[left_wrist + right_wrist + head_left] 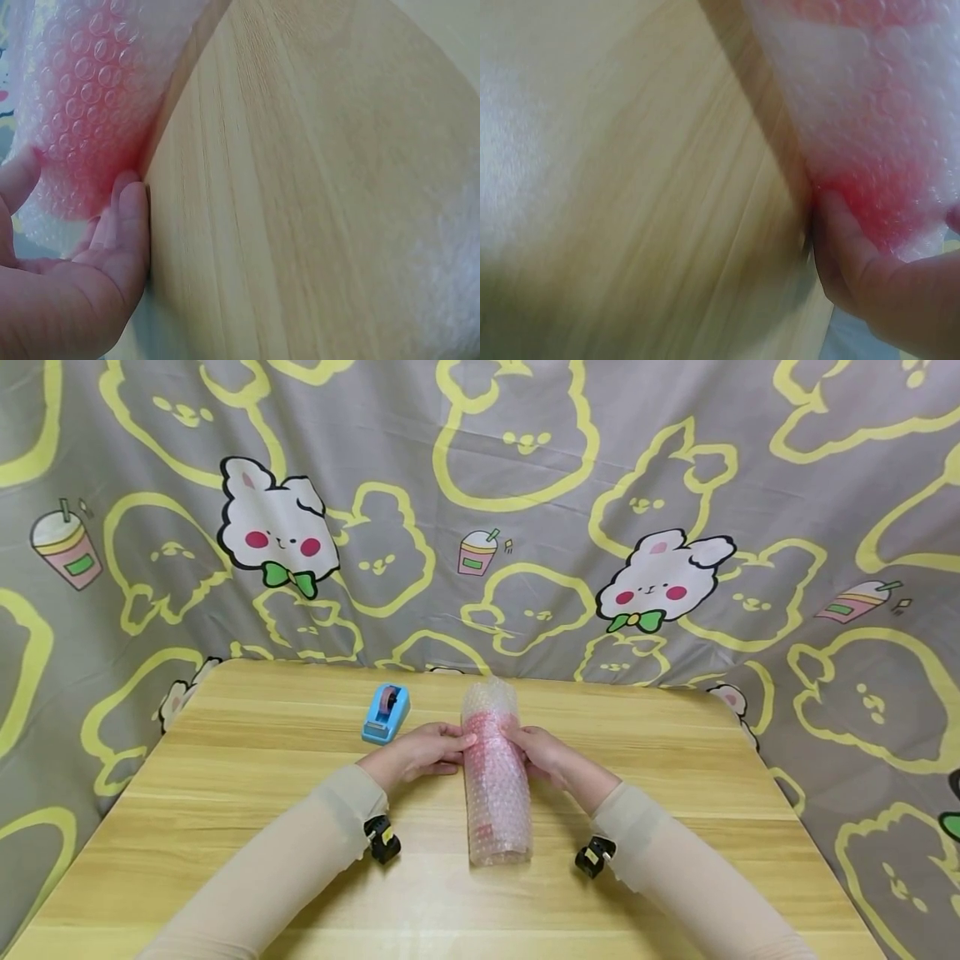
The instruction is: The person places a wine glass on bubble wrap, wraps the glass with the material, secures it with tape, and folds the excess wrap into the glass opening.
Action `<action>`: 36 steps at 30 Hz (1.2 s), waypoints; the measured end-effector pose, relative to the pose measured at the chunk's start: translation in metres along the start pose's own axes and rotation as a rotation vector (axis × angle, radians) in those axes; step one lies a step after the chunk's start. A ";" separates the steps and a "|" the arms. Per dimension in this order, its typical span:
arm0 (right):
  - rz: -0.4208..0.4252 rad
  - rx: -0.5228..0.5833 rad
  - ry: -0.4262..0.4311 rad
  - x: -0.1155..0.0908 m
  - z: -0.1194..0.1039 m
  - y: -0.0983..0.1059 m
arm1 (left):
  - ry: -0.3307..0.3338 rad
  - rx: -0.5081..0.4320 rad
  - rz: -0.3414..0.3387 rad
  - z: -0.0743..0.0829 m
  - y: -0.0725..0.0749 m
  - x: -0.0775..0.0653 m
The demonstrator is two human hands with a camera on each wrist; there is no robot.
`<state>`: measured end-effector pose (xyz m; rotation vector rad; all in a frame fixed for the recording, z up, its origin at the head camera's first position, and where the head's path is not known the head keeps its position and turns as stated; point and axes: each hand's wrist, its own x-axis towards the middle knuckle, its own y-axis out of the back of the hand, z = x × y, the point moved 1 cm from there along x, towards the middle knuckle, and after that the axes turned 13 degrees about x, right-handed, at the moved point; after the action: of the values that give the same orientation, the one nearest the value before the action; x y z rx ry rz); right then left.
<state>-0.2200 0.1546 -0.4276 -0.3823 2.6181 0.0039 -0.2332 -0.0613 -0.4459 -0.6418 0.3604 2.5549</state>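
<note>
A bubble-wrapped roll (pixel 498 793) lies lengthwise on the wooden table in the head view, with pink and red showing through the clear bubbles. From its left side my left hand (pixel 429 750) holds it, thumb on the wrap and fingers low along the edge. In the left wrist view those fingertips (pixel 129 184) touch the bottom of the wrap (pixel 94 90) near the tabletop. My right hand (pixel 551 756) grips the opposite side. The right wrist view has its fingers (pixel 844 225) against the reddish part of the wrap (pixel 870 127), other fingertips hidden.
A blue tape dispenser (pixel 386 714) with a roll of tape stands left of the wrapped roll, just beyond my left hand. The wooden table (pixel 645 727) ends at a grey patterned curtain (pixel 480 610) behind and at both sides. Black wrist cameras (pixel 382 839) hang under both sleeves.
</note>
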 end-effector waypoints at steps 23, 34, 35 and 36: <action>-0.133 0.271 -0.137 0.005 -0.005 0.021 | 0.001 -0.012 0.013 0.001 -0.002 0.001; -0.196 0.320 -0.155 0.005 -0.007 0.027 | -0.062 -0.066 -0.016 -0.005 -0.004 -0.001; -0.199 0.323 -0.155 0.005 -0.007 0.027 | -0.066 -0.066 -0.014 -0.006 -0.005 -0.002; -0.204 0.326 -0.155 0.005 -0.006 0.027 | -0.068 -0.066 -0.012 -0.006 -0.005 -0.002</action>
<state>-0.2343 0.1792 -0.4260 -0.5071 2.3614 -0.4381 -0.2266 -0.0598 -0.4508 -0.5773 0.2498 2.5785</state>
